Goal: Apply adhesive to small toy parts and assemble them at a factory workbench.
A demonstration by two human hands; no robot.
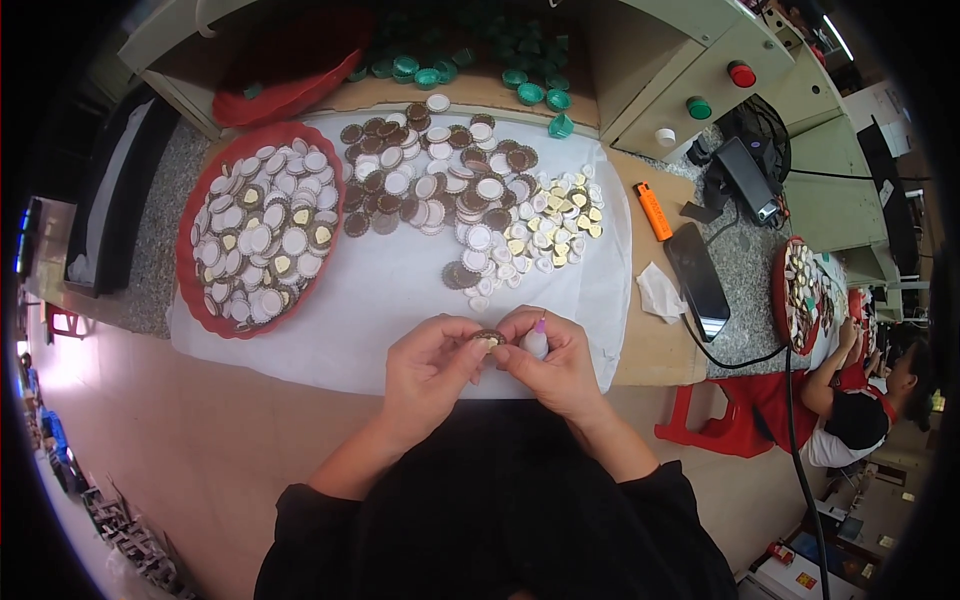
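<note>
Near the front edge of the white sheet [390, 285], my left hand [428, 375] pinches a small brown scalloped disc [487, 334]. A pale gold piece lies at its face, partly covered by my fingers. My right hand [562, 372] is closed around a small white squeeze bottle [536, 345] with a pink tip pointing up, and its thumb and finger also reach the disc's edge. Just beyond my hands are loose white and brown scalloped discs [490, 188] and a heap of small gold and white heart-shaped pieces [548, 232].
A red scalloped tray [187, 255] at left holds many discs, some with gold hearts. Green cups [530, 94] sit in the shelf behind. To the right are an orange lighter [652, 211], a phone [697, 280], a crumpled tissue [660, 293] and cables. A co-worker [850, 400] sits farther right.
</note>
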